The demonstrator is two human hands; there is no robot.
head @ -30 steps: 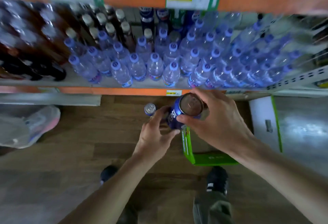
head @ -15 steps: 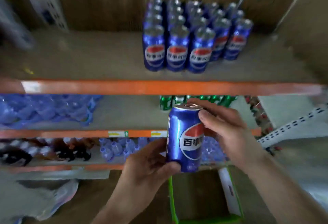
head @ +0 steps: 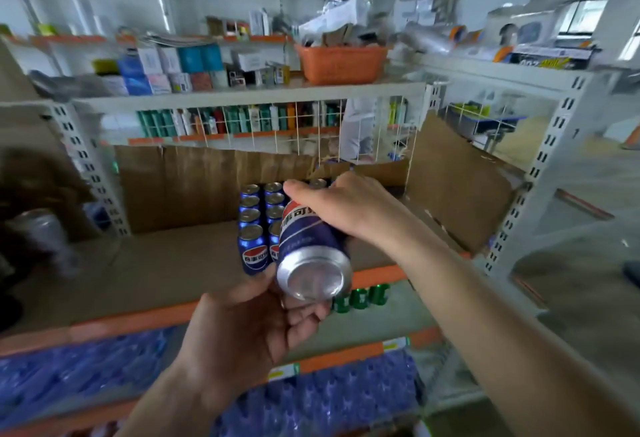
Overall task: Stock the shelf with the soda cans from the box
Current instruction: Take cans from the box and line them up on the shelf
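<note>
The person is holding a blue soda can point(head: 308, 242) in both hands in front of the shelf point(head: 166, 267), tipped so that its silver bottom is facing the camera and its top is pointing toward the back of the shelf. The right hand point(head: 346, 208) is gripping the upper part of the can, fingers curled over it and the thumb stretching across the label. The left hand point(head: 249, 329) is cupping the can from below, with the thumb lying beside the rim and the fingertips curling under it. Just behind the can, rows of blue cans point(head: 254, 225) are standing upright on the shelf against a cardboard backing point(head: 194, 187). Green cans point(head: 363, 296) are showing on the shelf below, and packs of water bottles point(head: 311, 398) are sitting lower still.
</note>
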